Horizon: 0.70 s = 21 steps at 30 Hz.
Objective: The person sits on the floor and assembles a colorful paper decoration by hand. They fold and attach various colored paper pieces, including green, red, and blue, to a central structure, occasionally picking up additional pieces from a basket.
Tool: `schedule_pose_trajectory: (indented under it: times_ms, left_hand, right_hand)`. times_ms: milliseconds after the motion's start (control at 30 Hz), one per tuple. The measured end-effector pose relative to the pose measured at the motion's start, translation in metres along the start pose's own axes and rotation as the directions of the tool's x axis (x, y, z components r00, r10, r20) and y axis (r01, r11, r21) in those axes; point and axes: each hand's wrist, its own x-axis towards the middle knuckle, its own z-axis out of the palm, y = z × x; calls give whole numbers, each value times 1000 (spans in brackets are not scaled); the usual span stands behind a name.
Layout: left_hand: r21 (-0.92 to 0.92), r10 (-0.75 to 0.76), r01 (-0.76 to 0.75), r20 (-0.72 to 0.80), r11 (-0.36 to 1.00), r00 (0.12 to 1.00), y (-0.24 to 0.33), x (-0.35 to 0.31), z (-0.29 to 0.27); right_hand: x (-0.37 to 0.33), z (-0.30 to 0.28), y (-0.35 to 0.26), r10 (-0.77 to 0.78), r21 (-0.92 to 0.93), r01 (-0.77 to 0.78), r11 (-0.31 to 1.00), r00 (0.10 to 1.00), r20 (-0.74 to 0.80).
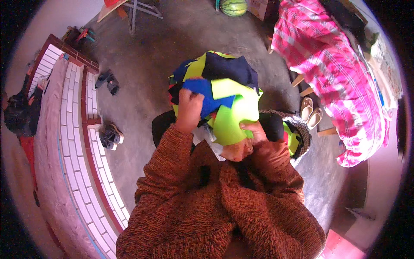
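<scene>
A heap of cloth pieces in neon yellow-green, blue and dark navy [230,69] lies in front of me, over my lap. My left hand [188,108] is closed at the edge of a blue cloth piece [209,96]. My right hand [250,140] grips a neon yellow-green cloth piece [233,123], its thumb on top and the fingers bent below. The blue and yellow-green pieces overlap between my hands. Beside my right knee is a checked-rim basket or bag [305,136] with more yellow-green cloth in it.
To the right stands a wooden-legged seat under a pink checked cover [327,73], with pale slippers [311,113] by it. On the left runs a white-tiled raised platform [75,142]; dark shoes [111,137] sit beside it. A watermelon [233,7] rests on the floor at the far side.
</scene>
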Motion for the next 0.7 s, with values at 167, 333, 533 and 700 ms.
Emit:
schedule_pose_trajectory:
  times_ms: [167,333,533,700]
  left_hand:
    - [-533,-63,61,14,844,998,45,53,4]
    - [-322,-254,234,-19,917,967,-28,67,-30]
    - [-543,-335,347,125,765,934,-86,39,-49]
    - [-369,-223,221,37,903,974,-98,43,-56]
  right_hand:
    - [-22,26,-45,-110,-118,119,986,990,86]
    - [-36,-7,-74,-80,7,80,997,994,75]
    - [-56,-29,-61,-222,-100,214,972,972,-74]
    - [-53,32,-88,-253,-235,231,944,965,-70]
